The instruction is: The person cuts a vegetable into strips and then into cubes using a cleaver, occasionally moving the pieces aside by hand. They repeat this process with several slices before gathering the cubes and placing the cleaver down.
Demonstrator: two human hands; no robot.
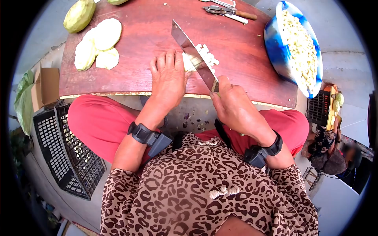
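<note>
My right hand (238, 104) is wrapped round the handle of a cleaver (193, 53), its broad blade slanting up and left over the red wooden table (138, 74). Beside the blade, my left hand (169, 76) presses a pale vegetable piece (188, 63) down, its fingers bent over and against it; part of the piece is hidden by hand and blade. Small diced bits (208, 55) lie just right of the blade. Farther left are several thick pale slices (108, 33) and a whole peeled, light green vegetable (79, 15).
A blue-and-white basin (275, 47) full of diced pieces stands at the table's right edge. Peelers and a wooden-handled knife (240, 13) lie at the back. Black crates (59, 145) and a cardboard box (50, 84) are at left. Another person (328, 153) sits at far right.
</note>
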